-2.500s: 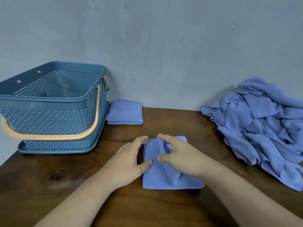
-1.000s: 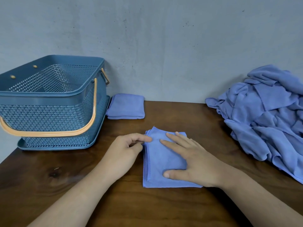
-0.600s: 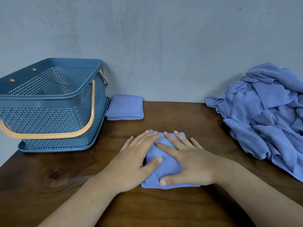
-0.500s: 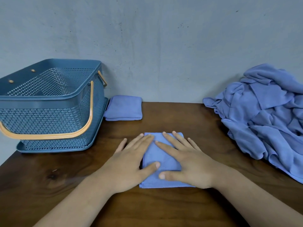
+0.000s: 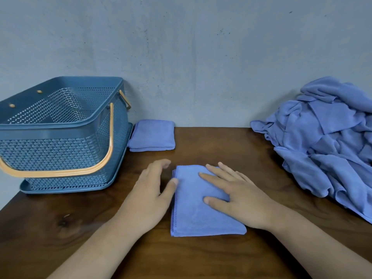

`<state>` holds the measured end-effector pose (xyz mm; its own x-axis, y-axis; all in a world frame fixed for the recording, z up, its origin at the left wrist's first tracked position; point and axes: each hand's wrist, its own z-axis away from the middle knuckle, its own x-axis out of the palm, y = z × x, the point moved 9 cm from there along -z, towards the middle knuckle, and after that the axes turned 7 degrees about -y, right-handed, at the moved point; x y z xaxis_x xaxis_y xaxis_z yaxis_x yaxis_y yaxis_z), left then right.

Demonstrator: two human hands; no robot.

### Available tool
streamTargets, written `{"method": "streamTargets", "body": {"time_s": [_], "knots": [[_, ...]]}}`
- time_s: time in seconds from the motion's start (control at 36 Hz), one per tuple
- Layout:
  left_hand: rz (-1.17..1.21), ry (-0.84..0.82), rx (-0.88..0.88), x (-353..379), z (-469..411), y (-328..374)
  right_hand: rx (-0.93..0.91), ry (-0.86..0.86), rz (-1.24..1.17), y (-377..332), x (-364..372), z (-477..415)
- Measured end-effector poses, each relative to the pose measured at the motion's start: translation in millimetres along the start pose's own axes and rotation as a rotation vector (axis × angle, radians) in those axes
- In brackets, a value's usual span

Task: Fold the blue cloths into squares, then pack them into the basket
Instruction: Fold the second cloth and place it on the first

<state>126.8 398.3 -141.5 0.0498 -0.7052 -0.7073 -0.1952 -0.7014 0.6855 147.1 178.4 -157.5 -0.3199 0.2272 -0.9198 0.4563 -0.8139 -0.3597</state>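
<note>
A folded blue cloth [image 5: 193,216] lies flat on the wooden table [image 5: 201,258] in front of me. My right hand [image 5: 237,194] rests flat on its right half, fingers straight and spread. My left hand [image 5: 151,196] sits just left of the cloth with relaxed fingers, its thumb touching the cloth's left edge. A second folded blue cloth [image 5: 152,135] lies near the wall beside the blue perforated basket [image 5: 50,129], which stands at the left with its orange handle lowered. The part of the basket's inside that I can see holds nothing.
A heap of several unfolded blue cloths [image 5: 326,141] covers the right side of the table against the grey wall. The table's left edge runs close beneath the basket.
Both hands pressed the cloth flat half a second ago. Since then my left hand has slid off to the left of the cloth, while my right hand stays on top.
</note>
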Motion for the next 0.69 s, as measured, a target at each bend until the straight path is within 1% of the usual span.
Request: {"method": "streamTargets", "body": {"time_s": [0.06,0.11,0.17,0.25,0.31,0.36,0.42,0.44,0.47,0.53,0.61,0.69], "knots": [[-0.024,0.029,0.093,-0.9,1.1,12.3,0.024,-0.058,0.020,-2.1,3.0,-0.7],[-0.085,-0.036,0.227,7.0,4.9,33.0,0.053,-0.102,0.033,-4.0,5.2,-1.7],[-0.147,-0.120,0.288,20.1,8.7,42.0,0.074,-0.127,0.035,-5.3,7.3,-2.5],[-0.271,-0.262,0.180,39.0,9.7,28.6,0.059,-0.106,0.009,-7.2,8.9,-0.1],[-0.370,-0.361,0.083,46.9,12.1,18.1,0.038,-0.044,-0.046,-6.7,6.0,4.0],[-0.426,-0.392,0.030,48.0,13.3,15.9,0.065,0.088,-0.132,1.2,-4.4,7.3],[-0.461,-0.392,0.003,47.9,14.1,16.3,0.178,0.286,-0.200,18.4,-21.4,13.6],[-0.469,-0.395,-0.005,48.4,14.3,16.0,0.255,0.357,-0.180,27.5,-27.4,17.3],[-0.474,-0.399,-0.011,48.9,14.9,15.6,0.322,0.381,-0.136,34.1,-30.0,19.5],[-0.477,-0.412,-0.016,50.0,15.5,14.7,0.379,0.339,-0.089,39.5,-26.7,18.0],[-0.466,-0.414,-0.024,50.3,14.1,13.5,0.372,0.312,-0.199,37.1,-22.1,12.1],[-0.377,-0.390,-0.031,48.1,12.4,12.6,0.332,0.354,-0.353,35.4,-21.8,6.9]]}}
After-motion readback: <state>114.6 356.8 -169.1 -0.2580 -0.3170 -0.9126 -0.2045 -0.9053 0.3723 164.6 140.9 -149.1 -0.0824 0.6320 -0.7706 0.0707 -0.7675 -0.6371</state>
